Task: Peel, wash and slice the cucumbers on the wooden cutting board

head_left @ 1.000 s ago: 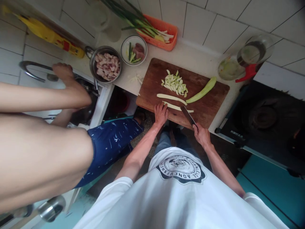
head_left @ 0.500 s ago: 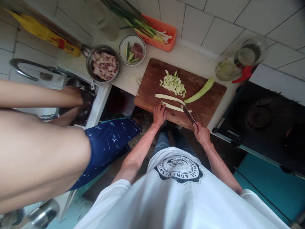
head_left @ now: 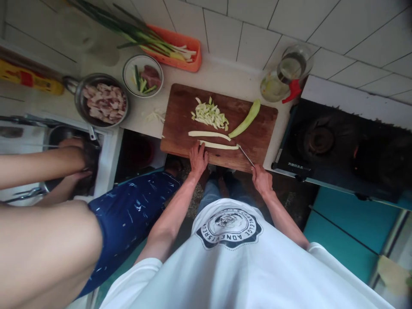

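Note:
My right hand (head_left: 262, 179) grips the handle of a kitchen knife (head_left: 247, 156). Its blade shows nearly edge-on, the tip by the right end of the nearer long pale vegetable strip (head_left: 220, 146). Fingers apart, my left hand (head_left: 198, 159) rests at the board's near edge, fingertips touching that strip's left end. A second strip (head_left: 209, 134) lies just beyond it. Farther back on the wooden cutting board (head_left: 180, 113) are a heap of short cut pieces (head_left: 210, 115) and a long pale green vegetable piece (head_left: 246, 119), perhaps courgette or cucumber.
Left of the board stand a plate with meat and green pieces (head_left: 143, 79), a pan of raw meat chunks (head_left: 104, 103) and an orange basket of spring onions (head_left: 189, 62). A glass jug (head_left: 288, 73) and gas stove (head_left: 322, 139) stand right. Another person's hands (head_left: 72, 156) are in the sink.
The view has shifted, so the board appears farther left. The knife blade has turned from showing its flat side to nearly edge-on. My left hand stays by the strip's left end.

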A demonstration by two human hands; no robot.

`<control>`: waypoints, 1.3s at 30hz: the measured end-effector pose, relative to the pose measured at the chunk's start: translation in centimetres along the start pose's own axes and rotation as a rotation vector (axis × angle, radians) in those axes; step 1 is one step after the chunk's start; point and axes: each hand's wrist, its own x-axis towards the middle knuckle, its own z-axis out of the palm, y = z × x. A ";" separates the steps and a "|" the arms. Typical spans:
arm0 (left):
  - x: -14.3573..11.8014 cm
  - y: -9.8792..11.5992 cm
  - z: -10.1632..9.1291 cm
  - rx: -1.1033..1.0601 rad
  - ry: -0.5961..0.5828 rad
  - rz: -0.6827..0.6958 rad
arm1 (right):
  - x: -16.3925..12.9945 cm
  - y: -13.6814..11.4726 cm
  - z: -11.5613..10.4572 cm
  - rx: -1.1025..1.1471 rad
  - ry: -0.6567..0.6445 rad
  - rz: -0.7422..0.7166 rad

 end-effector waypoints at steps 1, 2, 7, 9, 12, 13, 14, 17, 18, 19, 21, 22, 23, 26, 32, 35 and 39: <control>0.0 0.0 -0.1 0.003 -0.004 0.002 | 0.0 -0.2 0.0 -0.007 -0.007 0.009; 0.0 0.0 -0.1 0.004 -0.008 0.003 | 0.1 -0.3 0.0 -0.018 -0.021 0.024; 0.1 0.1 -0.6 0.015 -0.027 0.011 | 0.3 -0.8 -0.4 -0.051 -0.083 0.068; 0.1 0.2 -0.7 0.015 -0.033 0.014 | 0.1 -1.1 -0.5 -0.040 -0.067 0.057; 0.0 0.2 -0.9 0.003 -0.047 0.015 | -0.1 -2.2 -0.5 -0.026 -0.065 0.036; 0.0 0.2 -1.0 -0.002 -0.050 0.013 | -0.1 -2.7 -0.5 -0.031 -0.082 0.041; 0.0 0.2 -1.0 -0.007 -0.053 0.010 | 0.0 -3.2 -0.5 -0.040 -0.105 0.053; 0.1 0.2 -1.2 -0.015 -0.063 0.009 | 0.0 -4.4 -0.5 -0.059 -0.154 0.101; 0.1 0.1 -1.2 -0.015 -0.068 0.011 | 0.0 -4.7 -0.6 -0.057 -0.151 0.110; 0.1 0.1 -1.2 -0.014 -0.073 0.014 | -0.2 -5.0 -0.6 -0.051 -0.138 0.111; 0.1 -0.1 -1.3 -0.012 -0.086 0.019 | -0.4 -5.5 -0.7 -0.041 -0.099 0.100; 0.1 -0.1 -1.4 -0.011 -0.090 0.022 | -0.5 -5.7 -0.7 -0.040 -0.087 0.094; 0.0 -0.2 -1.4 -0.011 -0.095 0.025 | -0.6 -6.0 -0.7 -0.040 -0.081 0.090; 0.0 -0.4 -1.5 -0.009 -0.099 0.039 | -0.3 -6.9 -0.6 -0.049 -0.121 0.114; 0.0 -0.9 -1.6 -0.013 -0.102 0.071 | 0.0 -8.3 -0.4 -0.026 -0.120 0.153; 0.0 -1.1 -1.7 -0.017 -0.110 0.079 | -0.2 -9.1 0.1 -0.010 -0.069 0.129; 0.0 -1.5 -1.7 -0.029 -0.129 0.097 | -0.1 -10.1 0.5 -0.018 -0.114 0.159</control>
